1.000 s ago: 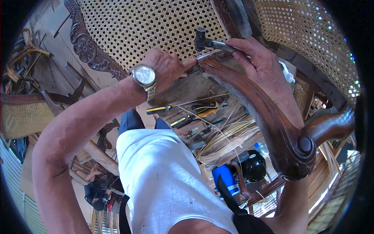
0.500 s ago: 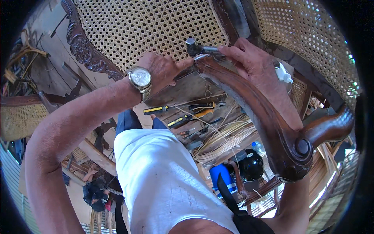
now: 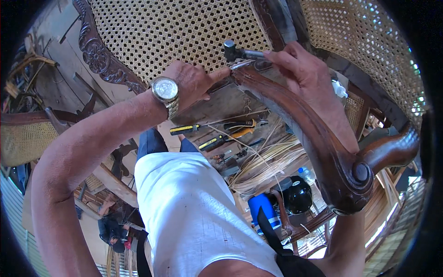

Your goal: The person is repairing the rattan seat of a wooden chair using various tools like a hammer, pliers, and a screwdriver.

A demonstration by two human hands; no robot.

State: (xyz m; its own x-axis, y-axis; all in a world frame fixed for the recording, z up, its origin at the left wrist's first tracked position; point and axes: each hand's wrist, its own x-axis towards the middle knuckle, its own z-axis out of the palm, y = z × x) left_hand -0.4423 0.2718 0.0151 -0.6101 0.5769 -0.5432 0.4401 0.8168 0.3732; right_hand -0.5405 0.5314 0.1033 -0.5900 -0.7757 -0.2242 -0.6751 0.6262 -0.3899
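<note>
My right hand (image 3: 307, 69) grips the handle of a small hammer (image 3: 230, 50). The metal head hangs just above the upper end of a carved dark wood chair arm (image 3: 295, 115), where a pale strip (image 3: 241, 64) shows. My left hand (image 3: 187, 83), below a wristwatch (image 3: 165, 90), is closed over the dark frame edge of the woven cane panel (image 3: 175, 32). Its index finger reaches out to the end of the chair arm, and its thumb shows at the lower side. What lies under the palm is hidden.
Below lie yellow-and-black handled tools (image 3: 184, 129), pliers (image 3: 242, 132) and a bundle of cane strands (image 3: 272, 159). A blue container (image 3: 264, 210) and a black helmet-like object (image 3: 297, 195) stand lower right. Another cane panel (image 3: 350, 27) rises at right. A person (image 3: 113, 228) sits at lower left.
The hammer and my right hand have shifted slightly up and to the right, lifting the head off the chair arm's end a little more. My left hand stays nearly still.
</note>
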